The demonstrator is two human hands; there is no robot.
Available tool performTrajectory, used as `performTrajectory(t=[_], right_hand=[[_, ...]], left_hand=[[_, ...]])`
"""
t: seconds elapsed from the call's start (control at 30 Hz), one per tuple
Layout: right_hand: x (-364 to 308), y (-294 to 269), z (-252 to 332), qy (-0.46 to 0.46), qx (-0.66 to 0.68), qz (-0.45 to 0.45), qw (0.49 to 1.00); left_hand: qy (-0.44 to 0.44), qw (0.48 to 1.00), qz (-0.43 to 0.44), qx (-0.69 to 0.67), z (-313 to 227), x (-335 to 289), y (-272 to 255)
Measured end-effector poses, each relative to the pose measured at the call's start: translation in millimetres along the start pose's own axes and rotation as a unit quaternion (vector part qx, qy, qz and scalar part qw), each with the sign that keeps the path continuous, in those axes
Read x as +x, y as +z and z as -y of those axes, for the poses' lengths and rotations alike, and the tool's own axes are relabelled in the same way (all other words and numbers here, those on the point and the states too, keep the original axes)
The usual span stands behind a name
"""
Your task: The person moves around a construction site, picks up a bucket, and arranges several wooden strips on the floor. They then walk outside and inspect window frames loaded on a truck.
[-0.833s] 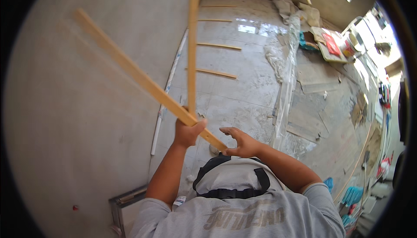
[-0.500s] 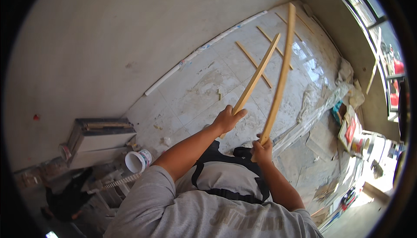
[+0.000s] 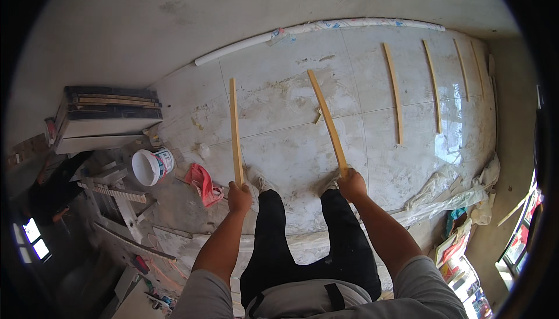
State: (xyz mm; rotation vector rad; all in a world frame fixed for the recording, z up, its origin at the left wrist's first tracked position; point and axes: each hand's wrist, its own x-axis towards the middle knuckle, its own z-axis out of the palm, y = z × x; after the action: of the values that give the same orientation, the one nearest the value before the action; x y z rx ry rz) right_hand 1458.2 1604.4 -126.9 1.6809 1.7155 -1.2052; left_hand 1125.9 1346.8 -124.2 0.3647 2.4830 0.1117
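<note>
Two wooden battens, one gripped in each hand, reach out over the tiled floor.

The left hand is closed around the near end of one pale batten, while the right hand is clamped on the near end of a second batten; the hands are well apart, and both lengths point away from the body (whether their far ends touch the tiled floor, I cannot tell). To the right, four more battens lie spaced out in a row, and beyond them all a long wrapped roll runs along the foot of the wall. Left of the person are a white bucket and, just beside it, a crumpled red bag; clear plastic sheeting lies bunched at right.
</note>
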Motion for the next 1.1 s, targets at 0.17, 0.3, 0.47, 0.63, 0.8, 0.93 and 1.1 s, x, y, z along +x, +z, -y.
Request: performTrajectory(t=[0.17,0.3,0.47,0.63,0.8,0.93,1.1], right_hand=[[80,52,52,-0.052,-0.049,-0.076,0.995],[152,160,75,-0.081,-0.047,-0.127,0.988],[200,212,74,-0.047,-0.077,-0.104,0.99],[210,204,89,-0.045,-0.135,-0.048,0.989],[230,224,104,-0.003,-0.121,-0.029,0.992],[236,218,98,0.022,-0.135,-0.041,0.99],[227,187,96,0.042,-0.117,-0.041,0.991]], left_hand=[[-0.01,0.998,-0.048,-0.042,19,70,49],[0.021,0.997,-0.07,-0.039,68,177,116],[0.01,0.997,-0.062,-0.05,98,243,158],[-0.065,0.996,-0.023,0.059,86,243,131],[-0.084,0.991,-0.037,0.094,100,268,121],[-0.063,0.996,-0.019,0.061,99,281,136],[-0.052,0.995,-0.005,0.089,75,275,126]])
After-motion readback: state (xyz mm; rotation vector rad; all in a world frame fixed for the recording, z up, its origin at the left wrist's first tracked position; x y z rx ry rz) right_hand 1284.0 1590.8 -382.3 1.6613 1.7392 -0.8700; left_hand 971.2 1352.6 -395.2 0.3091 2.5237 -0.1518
